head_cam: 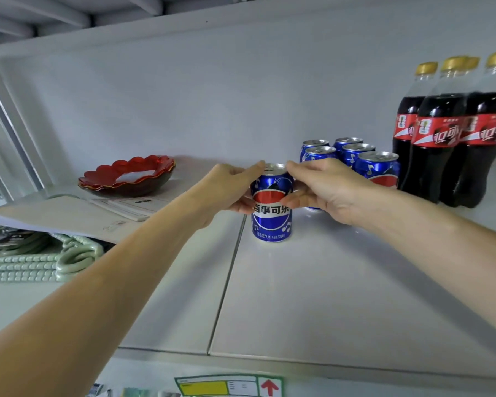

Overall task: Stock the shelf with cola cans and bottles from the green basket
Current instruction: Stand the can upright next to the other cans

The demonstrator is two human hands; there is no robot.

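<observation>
A blue cola can (272,222) stands upright on the white shelf (312,296), near its middle. My left hand (226,187) grips the can's upper left side and my right hand (321,187) grips its upper right side. Behind my right hand stand several more blue cans (352,156) in a cluster. To their right are several cola bottles (441,133) with red labels and yellow caps. The green basket is out of view.
A red scalloped bowl (126,176) sits at the back left on papers (63,216). Pale green ribbed items (35,262) lie at the left edge. A label strip (229,386) runs along the shelf's front edge.
</observation>
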